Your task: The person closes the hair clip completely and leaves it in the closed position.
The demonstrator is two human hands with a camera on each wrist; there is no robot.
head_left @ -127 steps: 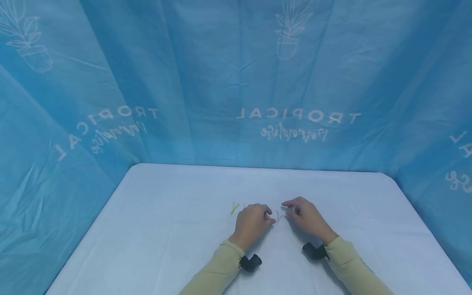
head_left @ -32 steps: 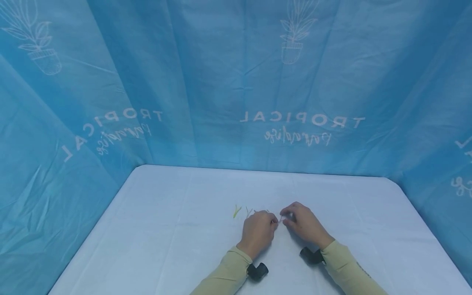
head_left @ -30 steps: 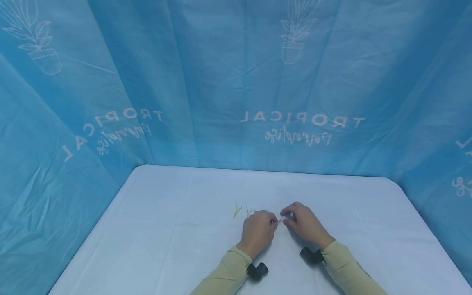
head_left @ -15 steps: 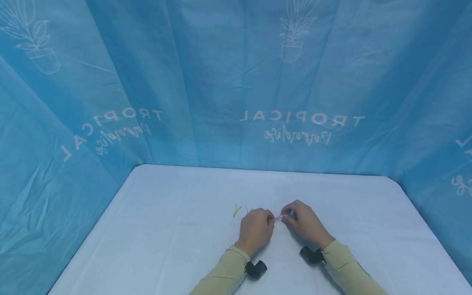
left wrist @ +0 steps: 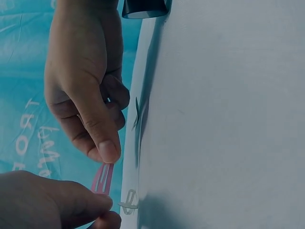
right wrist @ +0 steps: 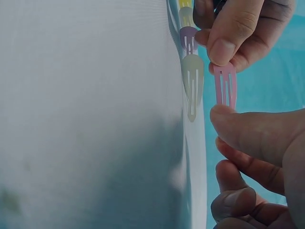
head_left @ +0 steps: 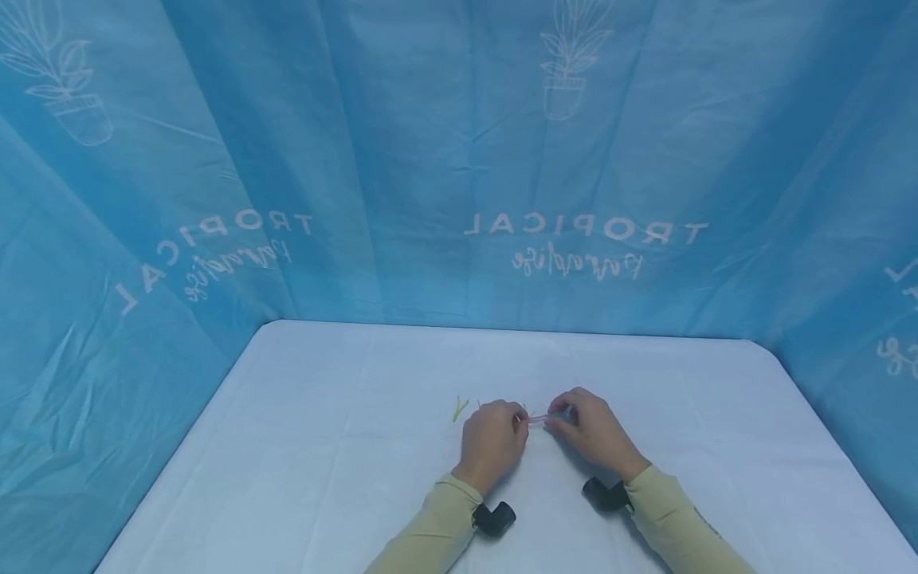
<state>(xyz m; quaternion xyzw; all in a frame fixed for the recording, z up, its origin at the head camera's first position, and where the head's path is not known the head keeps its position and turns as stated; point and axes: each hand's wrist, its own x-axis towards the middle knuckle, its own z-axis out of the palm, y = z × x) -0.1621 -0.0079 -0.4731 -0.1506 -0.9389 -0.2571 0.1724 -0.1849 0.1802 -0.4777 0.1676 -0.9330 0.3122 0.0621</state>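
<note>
Between my hands is a pink snap hair clip [head_left: 538, 418], raised above the white table, with long slots in it [right wrist: 225, 86]. My left hand [head_left: 495, 442] pinches one end between thumb and fingers. At the other end, my right hand [head_left: 591, 426] pinches it with its thumb [left wrist: 109, 150] in front. A row of hair clips lies on the table by the left hand: a yellow one [head_left: 460, 409], a pale yellowish one [right wrist: 186, 17], a purple one [right wrist: 188, 38] and a pale grey-green one [right wrist: 192, 78]. The left hand hides part of this row in the head view.
The white-covered table [head_left: 344, 494] has blue printed curtains [head_left: 430, 159] behind and at both sides. A black wrist camera [head_left: 495, 520] sits on the left wrist, another black camera [head_left: 605, 494] on the right. A thin dark piece [left wrist: 136, 114] shows below the right hand.
Some seconds ago the hands were apart, with a clip on the table between them. Now both grip the pink clip, and the left hand has shifted slightly left and away from the body.
</note>
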